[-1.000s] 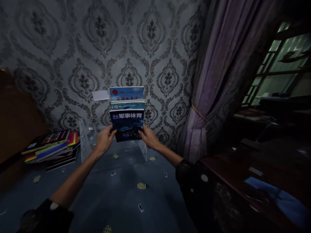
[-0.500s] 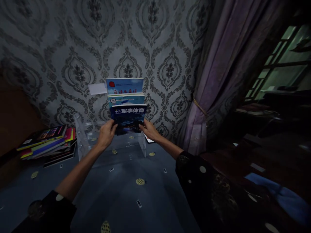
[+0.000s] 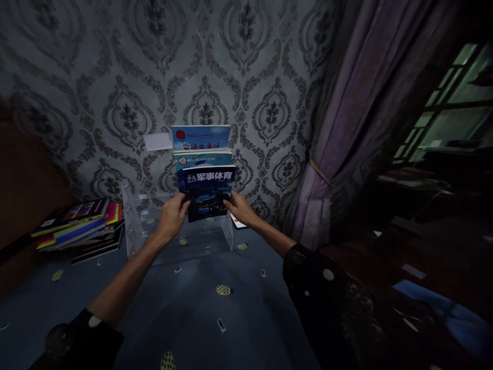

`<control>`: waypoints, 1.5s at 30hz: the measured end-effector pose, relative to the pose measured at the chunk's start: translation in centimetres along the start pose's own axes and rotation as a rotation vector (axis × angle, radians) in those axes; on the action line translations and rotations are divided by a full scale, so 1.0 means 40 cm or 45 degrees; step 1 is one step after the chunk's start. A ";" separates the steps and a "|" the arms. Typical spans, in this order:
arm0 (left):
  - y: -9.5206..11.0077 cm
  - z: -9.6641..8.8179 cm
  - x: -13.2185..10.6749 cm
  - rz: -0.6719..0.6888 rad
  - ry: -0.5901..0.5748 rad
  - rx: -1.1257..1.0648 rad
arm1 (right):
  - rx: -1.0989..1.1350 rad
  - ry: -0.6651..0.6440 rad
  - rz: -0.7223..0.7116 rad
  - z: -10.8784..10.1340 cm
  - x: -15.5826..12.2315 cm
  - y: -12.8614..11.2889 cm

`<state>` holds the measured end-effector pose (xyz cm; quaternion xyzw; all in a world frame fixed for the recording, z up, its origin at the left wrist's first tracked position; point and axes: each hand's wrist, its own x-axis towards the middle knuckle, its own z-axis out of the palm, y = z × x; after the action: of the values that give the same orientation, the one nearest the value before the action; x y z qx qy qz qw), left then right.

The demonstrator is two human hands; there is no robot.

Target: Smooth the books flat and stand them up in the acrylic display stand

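Observation:
Between my two hands is a dark blue book (image 3: pixel 208 190) with white Chinese lettering, its cover facing me. My left hand (image 3: pixel 173 215) grips its left edge, thumb in front. On the right edge, my right hand (image 3: pixel 239 206) is closed in the same way. Behind it, a teal book (image 3: pixel 204 158) and a light blue book (image 3: pixel 202 136) with red lettering stand one behind the other in a clear acrylic rack (image 3: pixel 129 218). The held book hides their lower parts. Whether its bottom edge touches the rack I cannot tell.
A stack of books and magazines (image 3: pixel 77 221) lies left of the rack on the blue patterned tablecloth (image 3: pixel 200 318). A white card (image 3: pixel 157 141) shows by the upright books. Patterned wallpaper (image 3: pixel 269 56) is behind, and a tied purple curtain (image 3: pixel 319 180) hangs at the right.
The dark blue book has come slightly lower and nearer, with its top leaning back more and more of its cover showing. Both hands moved with it. The view has shifted a little.

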<state>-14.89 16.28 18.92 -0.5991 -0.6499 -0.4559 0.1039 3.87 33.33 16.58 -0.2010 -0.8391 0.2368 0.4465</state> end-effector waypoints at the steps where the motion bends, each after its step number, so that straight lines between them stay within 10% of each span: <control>1: -0.004 0.004 -0.001 -0.012 -0.020 0.027 | -0.011 -0.013 -0.008 -0.003 -0.004 -0.002; 13: -0.049 0.032 -0.003 -0.088 -0.147 0.396 | -0.214 0.191 -0.075 0.025 -0.031 0.002; 45: 0.052 0.006 -0.009 -0.343 -0.492 0.781 | -0.376 0.220 -0.009 0.016 -0.011 -0.019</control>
<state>-12.89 15.93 19.50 -0.5243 -0.8366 -0.1288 0.0930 3.46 32.32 16.41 -0.2810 -0.8240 0.0912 0.4835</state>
